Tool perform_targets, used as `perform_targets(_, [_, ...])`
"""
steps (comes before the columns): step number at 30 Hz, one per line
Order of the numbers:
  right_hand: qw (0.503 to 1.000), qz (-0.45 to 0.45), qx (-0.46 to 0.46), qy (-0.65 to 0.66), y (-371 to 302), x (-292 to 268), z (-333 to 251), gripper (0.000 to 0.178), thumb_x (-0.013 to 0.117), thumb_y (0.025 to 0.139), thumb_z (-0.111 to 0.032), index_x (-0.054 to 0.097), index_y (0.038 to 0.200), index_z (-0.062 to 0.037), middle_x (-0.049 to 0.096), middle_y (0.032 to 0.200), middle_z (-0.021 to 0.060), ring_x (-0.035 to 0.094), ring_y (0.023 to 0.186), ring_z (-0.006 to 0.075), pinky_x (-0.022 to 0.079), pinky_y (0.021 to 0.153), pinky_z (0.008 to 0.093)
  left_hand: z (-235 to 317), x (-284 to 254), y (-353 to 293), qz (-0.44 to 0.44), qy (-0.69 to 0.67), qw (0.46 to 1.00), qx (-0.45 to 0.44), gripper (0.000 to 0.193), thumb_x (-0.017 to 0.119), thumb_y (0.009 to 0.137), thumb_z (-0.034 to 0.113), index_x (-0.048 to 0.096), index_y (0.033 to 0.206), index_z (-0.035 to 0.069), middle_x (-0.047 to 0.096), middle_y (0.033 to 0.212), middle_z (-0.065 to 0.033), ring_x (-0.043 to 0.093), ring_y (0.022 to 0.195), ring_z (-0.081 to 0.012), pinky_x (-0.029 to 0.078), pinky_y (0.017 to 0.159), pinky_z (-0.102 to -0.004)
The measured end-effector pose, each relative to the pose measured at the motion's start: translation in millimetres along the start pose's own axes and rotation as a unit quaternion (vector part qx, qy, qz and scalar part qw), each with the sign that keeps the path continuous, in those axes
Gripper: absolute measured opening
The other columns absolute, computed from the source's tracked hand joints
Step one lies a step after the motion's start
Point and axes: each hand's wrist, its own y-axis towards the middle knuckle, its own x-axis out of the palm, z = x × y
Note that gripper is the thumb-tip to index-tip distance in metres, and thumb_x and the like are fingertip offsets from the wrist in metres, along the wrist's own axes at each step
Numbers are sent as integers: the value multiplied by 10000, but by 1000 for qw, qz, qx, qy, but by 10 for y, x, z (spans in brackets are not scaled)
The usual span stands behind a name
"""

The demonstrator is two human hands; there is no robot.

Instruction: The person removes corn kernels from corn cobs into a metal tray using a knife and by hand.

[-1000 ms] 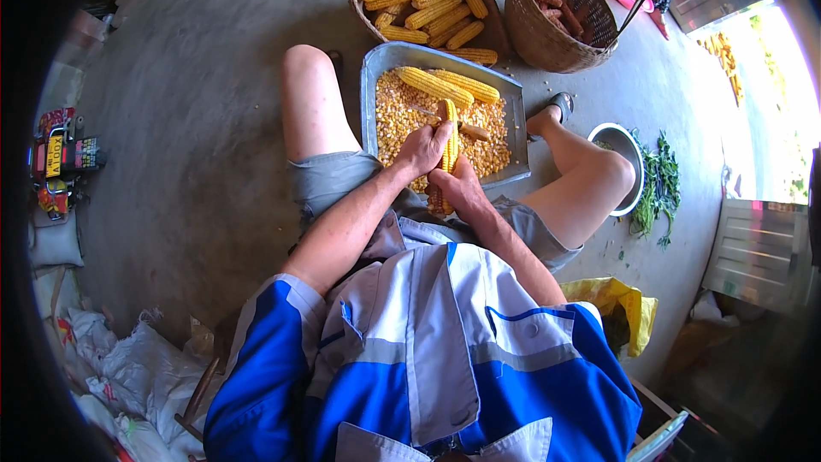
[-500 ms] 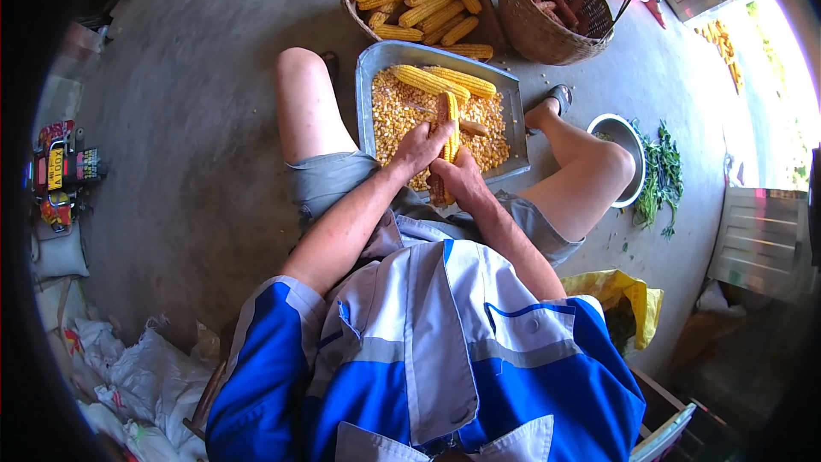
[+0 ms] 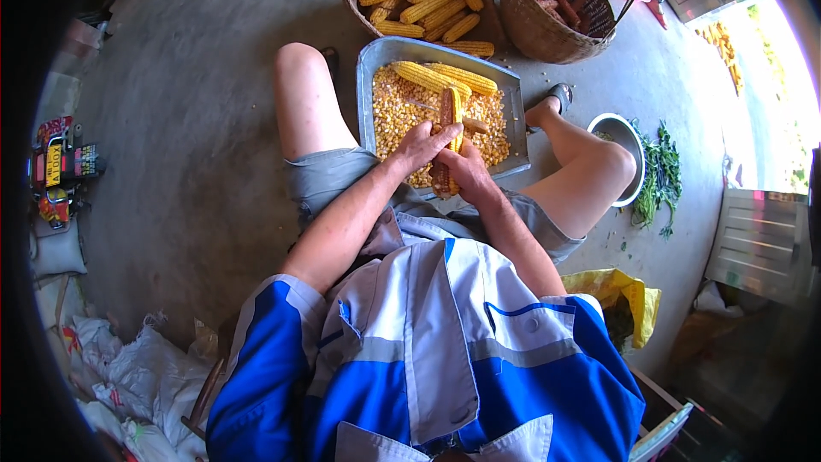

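A partly stripped corn cob (image 3: pixel 451 108) stands between both my hands over a grey metal tray (image 3: pixel 366 107). Reddish bare core shows along its near side, and yellow rows remain on its right edge. My left hand (image 3: pixel 420 145) is closed round the cob's middle from the left. From the right, my right hand (image 3: pixel 467 169) wraps the lower part, whose bare end sticks out below. Loose kernels (image 3: pixel 395 111) cover the tray's bottom. Two full yellow cobs (image 3: pixel 463 79) lie at its far side, and a brown handle-like piece (image 3: pixel 475 126) rests on the kernels, partly hidden behind the held cob.
Beyond the tray stands a basket (image 3: pixel 352 2) of yellow cobs, beside a handled wicker basket (image 3: pixel 547 44) of stripped cores. A metal basin (image 3: pixel 634 192) and green leaves (image 3: pixel 660 173) are by my right knee. A yellow bag (image 3: pixel 647 308) sits at my right side.
The cob has turned in my hands, so more of its reddish bare side faces up. Both hands have shifted slightly along it. The tray and baskets look unmoved.
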Motion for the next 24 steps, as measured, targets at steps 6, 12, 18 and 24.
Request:
perform_targets(6, [992,-62,40,100,12,-40,-79,303,630,832,-132,558,1087,16,632,849,90,619,708,176,513,618,313,-294,27,187,-25,-18,999,19,555,514,937,529,662,969,-4,658,815,-127,621,776,-204,496,705,-357])
perform_targets(12, [1000,-10,-6,-4,-4,-8,-72,355,637,834,-165,523,1115,21,639,877,115,634,743,181,527,649,318,-273,46,192,-25,-84,996,7,526,474,979,487,658,932,-4,646,807,-91,590,740,-167,482,686,-331])
perform_targets(18, [998,-44,-48,-27,-174,40,-306,373,625,891,-222,514,1159,11,643,962,87,635,845,166,520,750,302,-153,-53,204,-40,-188,979,-73,528,547,936,522,671,1013,14,664,894,-69,620,789,-135,498,721,-270])
perform_targets(24, [990,-47,-101,-88,-285,68,-525,562,602,944,-413,498,1301,9,630,1043,97,587,905,158,487,788,296,-159,-100,215,26,-356,931,-80,415,546,958,413,656,1107,42,668,954,-68,635,809,-145,508,718,-268])
